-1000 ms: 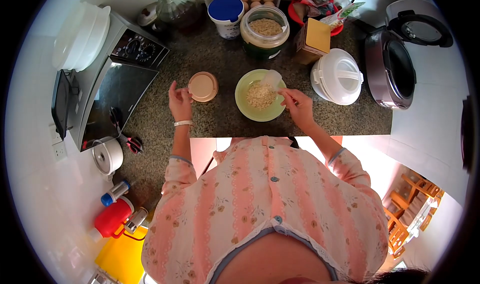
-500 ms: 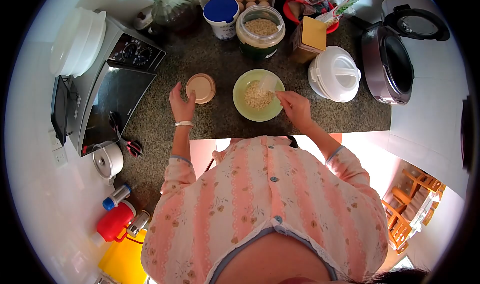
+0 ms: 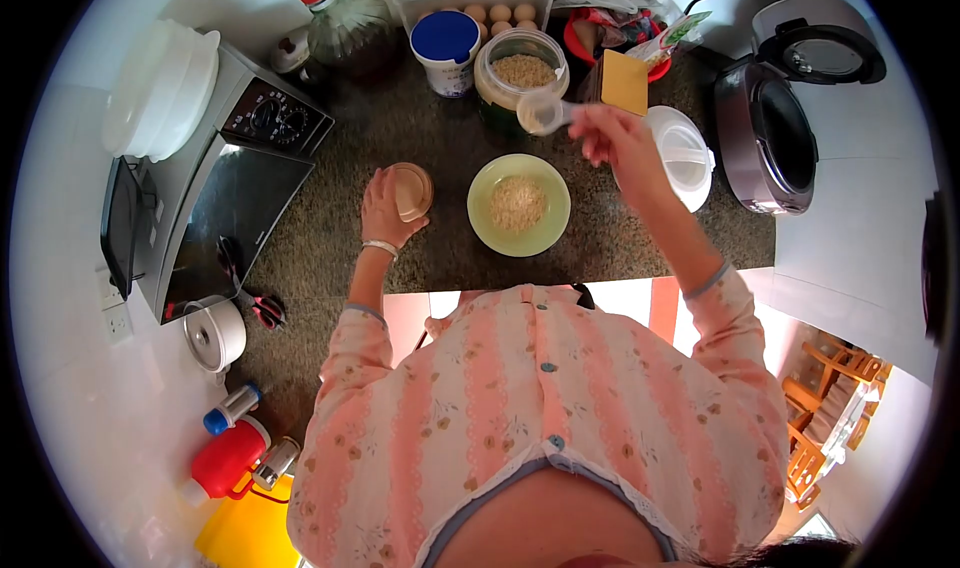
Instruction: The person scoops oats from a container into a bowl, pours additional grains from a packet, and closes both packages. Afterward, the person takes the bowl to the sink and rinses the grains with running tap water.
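Note:
My right hand is closed on the handle of a clear plastic scoop. The scoop hangs in front of the wide jar of grain, near its rim; whether it holds anything is blurred. Below it a pale green bowl contains a heap of rice-like grain. My left hand rests against the left side of a round beige lid on the counter, fingers stretched along its edge and thumb apart.
Behind stand a blue-lidded tub, a tray of eggs and a gold box. A white lidded pot and open rice cooker are on the right. Left are a microwave and scissors.
My right hand has lifted the scoop out of the bowl and carried it up to the jar. My left hand has moved right, onto the lid's edge.

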A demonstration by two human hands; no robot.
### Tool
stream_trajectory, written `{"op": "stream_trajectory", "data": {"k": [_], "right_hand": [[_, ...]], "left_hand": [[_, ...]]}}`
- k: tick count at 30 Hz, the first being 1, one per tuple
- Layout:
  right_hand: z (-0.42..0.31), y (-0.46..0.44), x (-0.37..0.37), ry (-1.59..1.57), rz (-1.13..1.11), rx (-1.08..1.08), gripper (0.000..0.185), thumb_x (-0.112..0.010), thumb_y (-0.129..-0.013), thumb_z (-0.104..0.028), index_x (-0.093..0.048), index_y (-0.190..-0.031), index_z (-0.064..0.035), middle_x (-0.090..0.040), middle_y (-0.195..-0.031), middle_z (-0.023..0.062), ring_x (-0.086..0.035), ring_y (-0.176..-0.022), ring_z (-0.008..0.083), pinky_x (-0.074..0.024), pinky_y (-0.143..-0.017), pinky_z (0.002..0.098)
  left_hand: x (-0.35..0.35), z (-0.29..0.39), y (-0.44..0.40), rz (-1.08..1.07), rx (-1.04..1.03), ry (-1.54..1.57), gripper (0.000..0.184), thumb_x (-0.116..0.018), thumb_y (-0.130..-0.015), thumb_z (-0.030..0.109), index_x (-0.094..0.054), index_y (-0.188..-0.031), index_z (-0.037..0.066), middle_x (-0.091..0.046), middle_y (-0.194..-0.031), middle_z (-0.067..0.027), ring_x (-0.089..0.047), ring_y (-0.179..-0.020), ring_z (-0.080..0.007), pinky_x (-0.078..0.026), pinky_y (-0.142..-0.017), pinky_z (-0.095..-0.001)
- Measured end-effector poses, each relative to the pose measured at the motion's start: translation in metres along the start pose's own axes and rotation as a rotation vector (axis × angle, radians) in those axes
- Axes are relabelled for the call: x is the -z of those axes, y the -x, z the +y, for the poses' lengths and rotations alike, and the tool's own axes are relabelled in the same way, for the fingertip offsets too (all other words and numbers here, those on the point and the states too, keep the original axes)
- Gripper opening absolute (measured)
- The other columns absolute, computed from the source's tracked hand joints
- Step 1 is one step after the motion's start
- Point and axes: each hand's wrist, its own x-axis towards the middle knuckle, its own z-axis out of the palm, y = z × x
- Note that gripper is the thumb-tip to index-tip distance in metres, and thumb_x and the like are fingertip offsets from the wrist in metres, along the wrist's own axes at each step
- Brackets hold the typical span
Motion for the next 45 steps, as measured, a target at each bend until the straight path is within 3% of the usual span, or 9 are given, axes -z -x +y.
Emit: {"op": "stream_trajectory", "data": {"k": [3,8,11,21,24,30,36,40,45], "right_hand": [[-0.016,-0.052,-0.003,0.240,0.035,0.235,0.029,-0.051,-0.094,-0.028,-0.064,-0.097,-0.0023,-0.066,-0.080,0.0021,-0.058,-0.064,0.0078,-0.0448,-0.057,0.0229],[0.003,-0.129,-0.007,1.233,0.153,0.697,0.026,-0.052,-0.088,-0.029,-0.066,-0.090,-0.0070,-0.066,-0.077,0.0112,-0.065,-0.073,0.0283,-0.0507,-0.065,0.0388],[0.008,-0.146,-0.011,1.501,0.108,0.572,0.028,-0.052,-0.088,-0.032,-0.066,-0.090,-0.0087,-0.065,-0.081,0.0112,-0.063,-0.077,0.0332,-0.0503,-0.067,0.0424],[0.008,-0.077,0.021,0.916,0.252,0.811,0.020,-0.058,-0.089,-0.018,-0.064,-0.105,-0.0079,-0.062,-0.081,0.0080,-0.061,-0.066,0.0218,-0.0486,-0.062,0.0331],[0.022,-0.033,0.026,0.641,0.161,0.439,0.025,-0.053,-0.094,-0.014,-0.061,-0.116,-0.0062,-0.063,-0.088,0.0030,-0.056,-0.068,0.0089,-0.0458,-0.061,0.0226],[0.063,0.008,0.028,0.414,0.128,0.207,0.024,-0.055,-0.090,-0.011,-0.060,-0.113,-0.0026,-0.066,-0.092,0.0100,-0.063,-0.076,0.0143,-0.0509,-0.067,0.0276],[0.094,-0.004,0.024,0.559,0.149,0.447,0.043,-0.061,-0.085,-0.009,-0.048,-0.125,-0.0005,-0.055,-0.120,0.0171,-0.061,-0.102,0.0244,-0.0535,-0.075,0.0308],[0.099,-0.038,0.015,0.673,0.205,0.509,0.083,-0.074,-0.077,-0.021,-0.026,-0.139,0.0039,-0.035,-0.139,0.0256,-0.039,-0.128,0.0369,-0.0370,-0.104,0.0422],[0.101,-0.077,-0.004,0.704,0.336,0.606,0.108,-0.081,-0.068,-0.030,-0.013,-0.143,0.0059,-0.022,-0.146,0.0272,-0.026,-0.134,0.0412,-0.0277,-0.109,0.0442]], "left_hand": [[-0.001,0.002,-0.002,-0.028,0.015,-0.042,0.106,-0.088,-0.056,0.027,-0.028,-0.143,0.015,-0.030,-0.145,-0.0173,-0.031,-0.131,-0.0395,-0.035,-0.105,-0.0495],[0.001,0.011,-0.004,-0.008,0.034,-0.053,0.107,-0.088,-0.057,0.027,-0.026,-0.144,0.014,-0.028,-0.145,-0.0180,-0.030,-0.132,-0.0393,-0.035,-0.105,-0.0489],[-0.008,0.006,-0.010,0.019,0.025,-0.037,0.108,-0.088,-0.057,0.028,-0.025,-0.144,0.014,-0.028,-0.145,-0.0196,-0.030,-0.131,-0.0400,-0.036,-0.103,-0.0495],[0.010,-0.010,-0.032,0.116,0.070,-0.019,0.102,-0.084,-0.059,0.037,-0.031,-0.142,0.010,-0.044,-0.126,-0.0192,-0.043,-0.116,-0.0404,-0.039,-0.097,-0.0473],[0.056,0.024,-0.061,0.250,-0.104,0.191,0.095,-0.079,-0.064,0.041,-0.034,-0.140,0.007,-0.043,-0.128,-0.0219,-0.042,-0.115,-0.0395,-0.036,-0.099,-0.0492],[0.114,0.144,-0.133,0.320,-0.586,0.059,0.094,-0.077,-0.063,0.048,-0.037,-0.137,0.007,-0.043,-0.129,-0.0210,-0.042,-0.117,-0.0407,-0.036,-0.100,-0.0467],[0.098,0.209,-0.177,-0.016,-0.527,-0.142,0.096,-0.073,-0.063,0.059,-0.037,-0.140,0.013,-0.041,-0.132,-0.0210,-0.039,-0.120,-0.0422,-0.031,-0.105,-0.0460],[0.083,0.215,-0.190,-0.004,-0.578,-0.302,0.099,-0.071,-0.063,0.062,-0.035,-0.141,0.012,-0.038,-0.136,-0.0211,-0.035,-0.126,-0.0419,-0.032,-0.106,-0.0446],[0.085,0.227,-0.193,-0.084,-0.535,-0.406,0.104,-0.071,-0.060,0.064,-0.034,-0.141,0.011,-0.038,-0.137,-0.0208,-0.036,-0.126,-0.0421,-0.034,-0.105,-0.0448]]}}
